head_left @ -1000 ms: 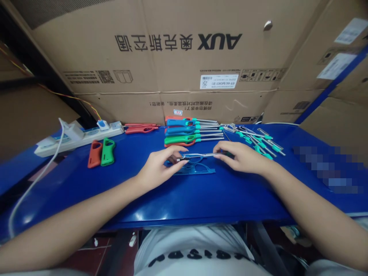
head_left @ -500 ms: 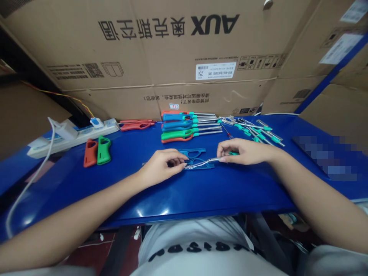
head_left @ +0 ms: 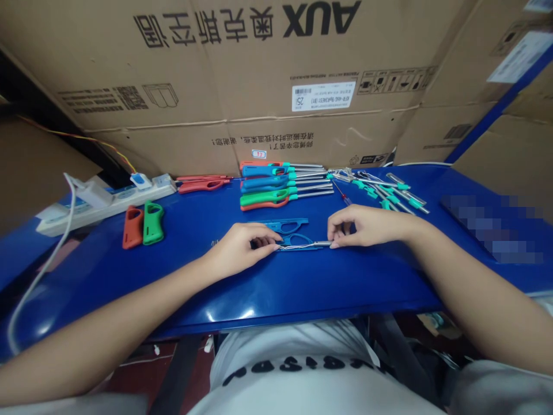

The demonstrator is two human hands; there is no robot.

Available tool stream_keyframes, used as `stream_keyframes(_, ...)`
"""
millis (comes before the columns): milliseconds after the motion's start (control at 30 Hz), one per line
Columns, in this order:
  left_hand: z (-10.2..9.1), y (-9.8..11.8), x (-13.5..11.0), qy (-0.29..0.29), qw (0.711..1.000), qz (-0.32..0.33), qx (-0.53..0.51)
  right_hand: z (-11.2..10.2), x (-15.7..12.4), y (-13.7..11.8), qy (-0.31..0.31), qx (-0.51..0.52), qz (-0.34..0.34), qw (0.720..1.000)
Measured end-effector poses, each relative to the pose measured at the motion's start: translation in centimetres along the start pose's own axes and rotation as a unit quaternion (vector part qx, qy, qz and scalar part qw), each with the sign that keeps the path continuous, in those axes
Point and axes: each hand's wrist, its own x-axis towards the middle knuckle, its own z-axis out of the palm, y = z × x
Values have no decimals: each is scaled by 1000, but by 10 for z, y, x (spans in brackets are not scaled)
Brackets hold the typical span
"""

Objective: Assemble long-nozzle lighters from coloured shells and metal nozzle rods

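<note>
Two blue plastic lighter handle halves (head_left: 290, 222) lie open-side up between my hands on the blue table. My right hand (head_left: 363, 226) is closed, pinching a thin metal lighter tube (head_left: 322, 244) over the right end of the nearer half. Thin pale wires (head_left: 298, 246) run left from the tube along that half. At their other end my left hand (head_left: 242, 245) is closed, thumb and fingers pinching the wires; its fingertips cover the left end of the handle half.
Several assembled lighters (head_left: 264, 199) lie behind. Several metal tubes with green tips (head_left: 391, 196) and a screwdriver (head_left: 345, 199) are back right. Red and green handle pieces (head_left: 152, 222) lie left, near a white power strip (head_left: 112, 202). A cardboard box (head_left: 207, 86) walls the back.
My right hand has lowered the metal tube, which now lies more level along the nearer handle half. The wires have come down with it. My left hand has hardly moved.
</note>
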Motion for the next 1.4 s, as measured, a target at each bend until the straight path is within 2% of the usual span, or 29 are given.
stream_keyframes(133,-1,2,1,-8,1000,-9,4,0,0,3,5,-24,-13,1000)
stream_keyframes(233,-2,5,0,-22,999,-22,6,1,-1,3,12,-50,-46,998)
stream_keyframes(400,-4,10,-1,-46,997,-63,-5,6,-1,-6,44,-187,-85,978)
stream_keyframes(567,-5,11,-1,-23,997,-73,3,13,-1,-15,70,-288,-74,952)
stream_keyframes(767,-4,11,-1,15,999,-40,28,13,-1,-17,56,-292,-62,953)
stream_keyframes(1000,1,7,0,24,997,-8,66,18,-4,-30,51,-351,-31,934)
stream_keyframes(1400,4,1,1,24,995,34,91,16,-5,-29,42,-317,-18,947)
